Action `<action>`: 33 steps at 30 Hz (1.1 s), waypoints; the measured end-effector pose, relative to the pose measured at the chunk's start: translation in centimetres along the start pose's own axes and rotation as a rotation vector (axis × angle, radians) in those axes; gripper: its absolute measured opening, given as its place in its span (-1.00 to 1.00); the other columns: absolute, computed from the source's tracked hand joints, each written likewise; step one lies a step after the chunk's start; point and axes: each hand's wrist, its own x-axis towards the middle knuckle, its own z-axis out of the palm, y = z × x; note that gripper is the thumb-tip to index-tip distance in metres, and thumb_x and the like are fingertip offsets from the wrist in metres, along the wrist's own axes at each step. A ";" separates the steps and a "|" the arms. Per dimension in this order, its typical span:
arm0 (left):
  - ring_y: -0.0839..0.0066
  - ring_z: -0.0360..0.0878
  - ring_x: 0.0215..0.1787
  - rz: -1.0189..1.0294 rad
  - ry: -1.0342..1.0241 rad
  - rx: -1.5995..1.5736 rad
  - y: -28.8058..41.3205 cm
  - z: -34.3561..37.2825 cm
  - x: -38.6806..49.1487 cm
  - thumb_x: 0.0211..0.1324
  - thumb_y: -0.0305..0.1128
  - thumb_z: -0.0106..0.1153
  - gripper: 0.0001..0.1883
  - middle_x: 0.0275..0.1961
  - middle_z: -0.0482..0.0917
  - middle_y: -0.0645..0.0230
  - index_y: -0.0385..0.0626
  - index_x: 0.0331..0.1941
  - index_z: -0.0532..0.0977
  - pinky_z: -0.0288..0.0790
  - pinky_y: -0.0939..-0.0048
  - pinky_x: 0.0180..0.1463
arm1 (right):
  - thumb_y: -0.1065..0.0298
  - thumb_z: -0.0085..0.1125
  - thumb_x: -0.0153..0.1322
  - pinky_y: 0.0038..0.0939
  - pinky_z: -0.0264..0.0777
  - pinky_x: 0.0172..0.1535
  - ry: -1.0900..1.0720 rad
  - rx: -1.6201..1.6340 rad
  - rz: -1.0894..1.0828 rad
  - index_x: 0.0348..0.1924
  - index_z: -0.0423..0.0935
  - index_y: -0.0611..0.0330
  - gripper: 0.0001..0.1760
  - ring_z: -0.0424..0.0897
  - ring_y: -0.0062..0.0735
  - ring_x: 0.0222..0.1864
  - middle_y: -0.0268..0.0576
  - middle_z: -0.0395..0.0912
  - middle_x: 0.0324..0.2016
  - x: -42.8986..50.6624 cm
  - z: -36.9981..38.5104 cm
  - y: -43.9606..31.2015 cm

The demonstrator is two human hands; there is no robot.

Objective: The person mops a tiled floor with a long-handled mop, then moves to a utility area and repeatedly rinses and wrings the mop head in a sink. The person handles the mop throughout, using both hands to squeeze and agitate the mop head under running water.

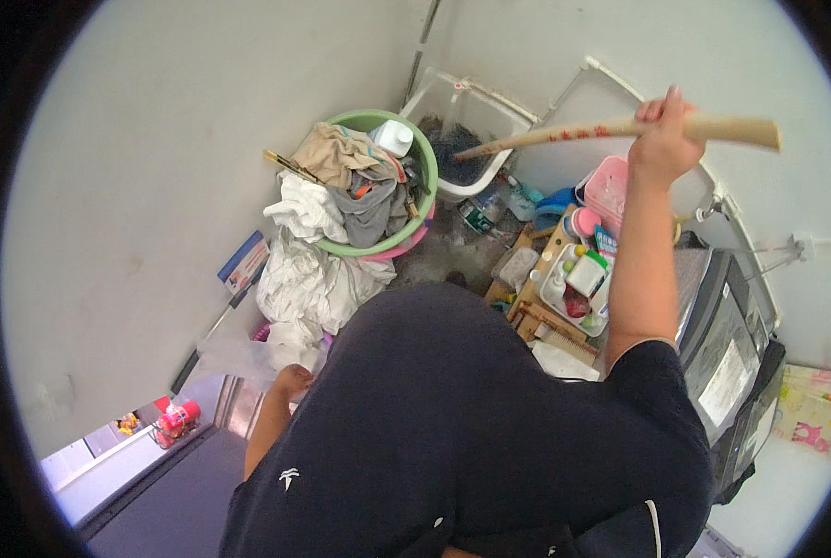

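Note:
Out to the right and raised, my right hand (666, 146) grips a long, pale wooden stick (541, 137) with red writing on it. It curves and narrows leftward, and its tip appears over a white plastic bin (488, 183) holding dark material. Low on the left, my left hand (293, 382) is partly covered by my dark shirt. Its fingers are curled on a translucent plastic bag (237, 359). Beyond that hand lies crumpled white cloth (310, 282). A green basin (426, 164) full of rags and a white bottle (393, 138) stands farther ahead.
White pipes (617, 78) run along the right wall. A tray of bottles (548, 296), a pink container (607, 185) and a wooden brush (565, 338) crowd the right side. A dark-framed appliance (726, 342) stands beside my right arm. Red fire extinguishers (178, 422) are at lower left.

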 end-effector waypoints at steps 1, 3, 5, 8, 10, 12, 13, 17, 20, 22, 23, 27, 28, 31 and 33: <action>0.37 0.73 -0.29 0.071 -0.001 -0.048 -0.2 -0.3 0.0 0.37 -0.35 0.26 -0.84 -0.24 0.77 0.23 -0.20 -0.15 0.64 0.61 0.29 -0.18 | 0.47 0.25 0.59 -0.37 0.46 -0.40 0.093 0.055 -0.068 -0.43 0.42 0.18 -0.71 0.49 -0.42 -0.56 -0.19 0.48 -0.59 0.3 -0.1 -0.6; 0.36 0.74 -0.28 0.006 0.037 -0.166 0.0 -0.9 0.5 0.34 -0.33 0.27 -0.83 -0.23 0.78 0.21 -0.19 -0.15 0.65 0.61 0.28 -0.16 | 0.46 0.27 0.58 -0.36 0.48 -0.37 0.171 0.159 -0.155 -0.43 0.43 0.19 -0.71 0.49 -0.43 -0.55 -0.19 0.48 -0.61 0.4 -0.4 -1.5; 0.37 0.74 -0.28 0.087 0.202 -0.134 0.8 -1.5 1.4 0.32 -0.35 0.27 -0.84 -0.21 0.77 0.19 -0.19 -0.16 0.65 0.61 0.27 -0.13 | 0.44 0.31 0.56 -0.36 0.48 -0.35 0.196 0.028 -0.149 -0.43 0.44 0.18 -0.71 0.51 -0.43 -0.52 -0.19 0.51 -0.56 -0.8 -0.7 -0.5; 0.40 0.73 -0.28 0.166 0.235 -0.368 3.5 -2.7 3.3 0.34 -0.34 0.28 -0.81 -0.20 0.77 0.18 -0.23 -0.14 0.64 0.59 0.29 -0.11 | 0.39 0.37 0.51 -0.37 0.49 -0.31 0.028 0.071 -0.251 -0.43 0.44 0.15 -0.71 0.55 -0.42 -0.48 -0.18 0.58 -0.42 -3.7 -0.7 2.4; 0.42 0.73 -0.26 0.212 0.254 -0.193 5.7 -3.4 4.2 0.35 -0.33 0.30 -0.81 -0.22 0.76 0.21 -0.22 -0.13 0.63 0.59 0.32 -0.09 | 0.37 0.40 0.48 -0.38 0.50 -0.30 -0.032 0.096 -0.173 -0.43 0.45 0.13 -0.71 0.58 -0.41 -0.45 -0.18 0.61 -0.34 -4.6 -0.9 3.2; 0.45 0.72 -0.23 0.306 0.349 0.045 8.0 -3.8 4.5 0.36 -0.31 0.32 -0.80 -0.23 0.75 0.24 -0.20 -0.11 0.63 0.59 0.34 -0.08 | 0.37 0.42 0.46 -0.39 0.50 -0.30 -0.385 0.115 -0.005 -0.44 0.44 0.12 -0.71 0.59 -0.41 -0.44 -0.21 0.61 -0.34 -4.4 -1.2 2.7; 0.44 0.73 -0.23 0.326 0.305 -0.015 9.0 -4.0 4.5 0.37 -0.30 0.31 -0.79 -0.22 0.75 0.23 -0.20 -0.10 0.64 0.59 0.34 -0.07 | 0.37 0.43 0.45 -0.39 0.49 -0.31 -0.663 0.133 0.093 -0.45 0.44 0.11 -0.70 0.58 -0.42 -0.44 -0.23 0.61 -0.37 -4.0 -1.4 2.1; 0.40 0.75 -0.20 0.309 0.212 -0.022 12.1 -3.8 4.0 0.37 -0.24 0.30 -0.76 -0.19 0.78 0.21 -0.19 -0.08 0.64 0.59 0.30 -0.01 | 0.27 0.50 0.41 -0.37 0.41 -0.37 -1.482 0.205 0.128 -0.50 0.44 0.11 -0.63 0.52 -0.46 -0.50 -0.32 0.54 -0.55 -3.2 -0.1 -0.8; 0.39 0.74 -0.21 0.248 0.215 0.124 12.7 -3.4 3.4 0.35 -0.24 0.31 -0.75 -0.20 0.78 0.23 -0.19 -0.09 0.64 0.58 0.31 -0.02 | 0.20 0.57 0.38 -0.29 0.32 -0.43 -1.504 -0.087 0.099 -0.51 0.46 0.09 -0.60 0.41 -0.38 -0.57 -0.31 0.45 -0.62 -5.0 3.2 -1.8; 0.38 0.75 -0.20 0.280 0.255 0.100 12.2 -3.1 3.0 0.34 -0.24 0.30 -0.75 -0.21 0.78 0.23 -0.19 -0.10 0.65 0.58 0.30 -0.01 | 0.28 0.49 0.41 -0.33 0.36 -0.39 -1.127 -0.003 -0.050 -0.55 0.47 0.07 -0.65 0.45 -0.44 -0.55 -0.32 0.46 -0.64 -5.2 5.3 -1.8; 0.37 0.75 -0.20 0.234 0.255 0.041 11.7 -3.0 2.7 0.34 -0.23 0.30 -0.74 -0.22 0.78 0.22 -0.19 -0.11 0.65 0.58 0.29 -0.01 | 0.32 0.47 0.41 -0.35 0.38 -0.38 -0.938 0.041 -0.077 -0.54 0.49 0.07 -0.67 0.47 -0.45 -0.55 -0.33 0.47 -0.62 -4.3 5.9 -1.6; 0.37 0.76 -0.19 0.260 0.251 0.117 8.0 -1.8 1.7 0.34 -0.23 0.30 -0.73 -0.23 0.78 0.20 -0.22 -0.11 0.64 0.59 0.27 0.00 | 0.50 0.26 0.45 -0.38 0.41 -0.39 -0.038 0.162 -0.058 -0.53 0.48 0.17 -0.75 0.51 -0.48 -0.50 -0.25 0.53 -0.55 4.0 5.8 -3.2; 0.39 0.77 -0.17 0.235 0.314 0.099 6.6 -1.2 1.6 0.35 -0.25 0.29 -0.75 -0.23 0.78 0.20 -0.22 -0.11 0.64 0.61 0.27 -0.01 | 0.52 0.32 0.44 -0.39 0.43 -0.38 -0.047 0.237 -0.088 -0.49 0.50 0.20 -0.78 0.52 -0.48 -0.52 -0.25 0.53 -0.56 4.8 5.0 -4.1; 0.41 0.70 -0.22 0.112 0.300 -0.367 2.3 1.2 2.0 0.35 -0.43 0.20 -0.92 -0.24 0.72 0.26 -0.16 -0.19 0.61 0.62 0.31 -0.11 | 0.52 0.30 0.48 -0.40 0.44 -0.33 0.029 0.135 -0.131 -0.42 0.51 0.22 -0.81 0.53 -0.48 -0.51 -0.23 0.51 -0.58 2.5 3.7 -1.3; 0.38 0.70 -0.21 0.092 0.196 -0.155 0.2 2.5 2.7 0.35 -0.42 0.22 -0.90 -0.22 0.72 0.25 -0.17 -0.16 0.61 0.61 0.23 -0.11 | 0.52 0.26 0.52 -0.40 0.44 -0.30 0.111 0.027 -0.128 -0.39 0.51 0.22 -0.83 0.53 -0.48 -0.48 -0.21 0.50 -0.58 0.2 3.0 1.2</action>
